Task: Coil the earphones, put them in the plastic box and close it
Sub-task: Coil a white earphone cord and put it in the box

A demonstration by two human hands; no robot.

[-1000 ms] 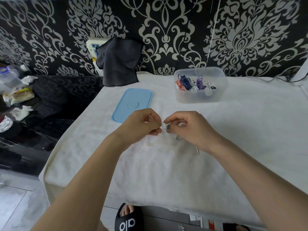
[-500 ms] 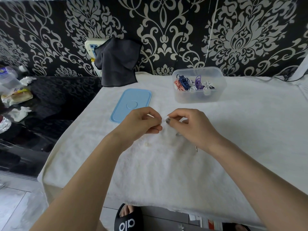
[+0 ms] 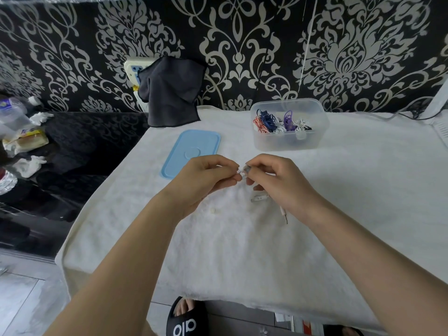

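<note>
- Our left hand [image 3: 206, 177] and right hand [image 3: 276, 180] meet fingertip to fingertip above the white towel-covered table [image 3: 363, 202], both pinching the thin white earphones [image 3: 260, 197].
- The earphones' plug end [image 3: 284, 214] trails on the towel below our right hand.
- The clear plastic box [image 3: 289, 124], open and holding coloured coiled cords, sits near the far edge.
- The light blue rectangular lid [image 3: 194, 150] lies flat beside our left hand, close to the table's left edge.
- Bare towel spreads toward the near edge.

Open towel [image 3: 363, 190] between hands and box [image 3: 288, 141].
</note>
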